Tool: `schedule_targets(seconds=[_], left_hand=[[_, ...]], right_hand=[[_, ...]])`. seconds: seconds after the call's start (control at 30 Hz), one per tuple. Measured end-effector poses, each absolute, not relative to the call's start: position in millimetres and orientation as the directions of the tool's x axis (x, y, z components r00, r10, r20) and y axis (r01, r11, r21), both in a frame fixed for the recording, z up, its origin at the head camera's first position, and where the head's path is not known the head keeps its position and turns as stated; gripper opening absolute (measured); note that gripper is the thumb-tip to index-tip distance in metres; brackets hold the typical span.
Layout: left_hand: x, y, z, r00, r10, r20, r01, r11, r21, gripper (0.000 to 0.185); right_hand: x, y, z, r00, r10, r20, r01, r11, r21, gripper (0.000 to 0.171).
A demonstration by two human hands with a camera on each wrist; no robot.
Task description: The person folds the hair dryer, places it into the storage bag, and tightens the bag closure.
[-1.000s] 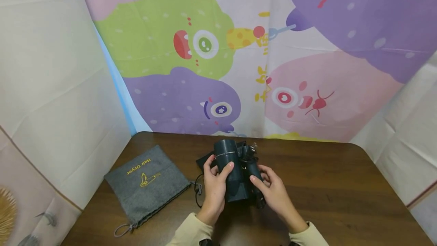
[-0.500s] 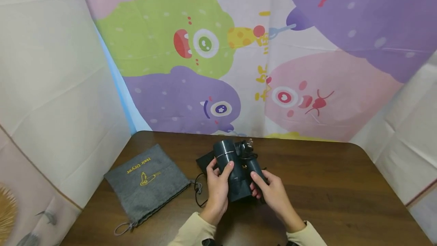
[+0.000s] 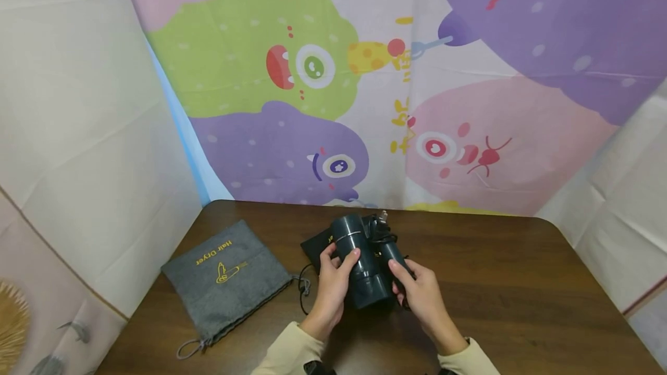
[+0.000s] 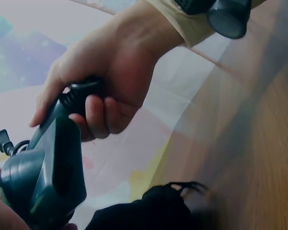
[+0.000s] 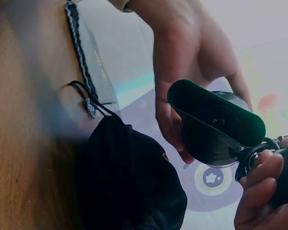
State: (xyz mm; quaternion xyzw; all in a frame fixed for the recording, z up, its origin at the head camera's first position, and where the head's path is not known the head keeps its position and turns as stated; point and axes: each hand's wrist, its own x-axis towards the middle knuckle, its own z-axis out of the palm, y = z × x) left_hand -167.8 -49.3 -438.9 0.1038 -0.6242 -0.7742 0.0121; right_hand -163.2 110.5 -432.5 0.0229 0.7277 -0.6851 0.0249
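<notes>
A dark green hair dryer is between my two hands, above the table. My left hand grips its barrel from the left, thumb on top. The handle lies folded alongside the barrel, and my right hand holds it, thumb along the upper side. The coiled cord with its plug sits at the handle's far end. In the right wrist view the flat nozzle shows its slot-shaped opening. Behind the dryer lies a black drawstring pouch, partly hidden, with gold lettering.
A grey drawstring bag marked "Hair Dryer" lies flat at the left of the brown table. A cartoon-printed cloth hangs behind the table's far edge. Pale cloth walls stand at both sides.
The hair dryer has turned, its near end swinging a little to the right. The right hand has shifted lower along the handle. More of the black pouch now shows.
</notes>
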Motion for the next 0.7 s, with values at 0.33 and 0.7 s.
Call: schedule_targets(seconds=[0.33,0.7], left_hand=[[-168.1,-69.2,-441.0,-0.99,0.015,-0.144,-0.144,-0.104,0.984,0.07],[-175.3,-85.3,-440.4,-0.994,0.053,-0.092,-0.092,-0.002,0.996,0.06]], right_hand=[[-163.7,115.9,-432.3,-0.991,0.035,-0.13,0.132,0.051,-0.99,0.038],[-163.9,119.7,-428.6,-0.989,0.041,-0.145,0.147,0.047,-0.988,0.038]])
